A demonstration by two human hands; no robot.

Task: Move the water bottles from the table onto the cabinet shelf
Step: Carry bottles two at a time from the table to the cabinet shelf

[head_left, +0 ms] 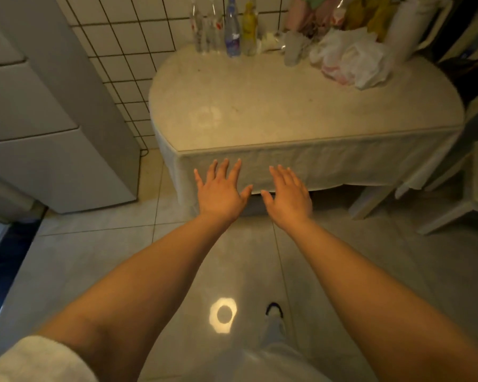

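Both arms extend forward over the tiled floor (94, 244) toward the near edge of the table (287, 114). The left hand (221, 188) is released, fingers straight and spread, grasping nothing. The right hand (289, 193) is likewise released, fingers straight, palm down, grasping nothing. Both hands sit side by side, thumbs near each other, in front of the draped tablecloth edge (342, 166); contact with the cloth cannot be determined. The water bottles (224, 28) stand upright in a row at the far edge of the table, against the tiled wall (127, 31), well apart from both hands. Crumpled plastic bags (348, 59) lie on the table to the right of the bottles. A grey cabinet (53, 119) stands to the left of the table.
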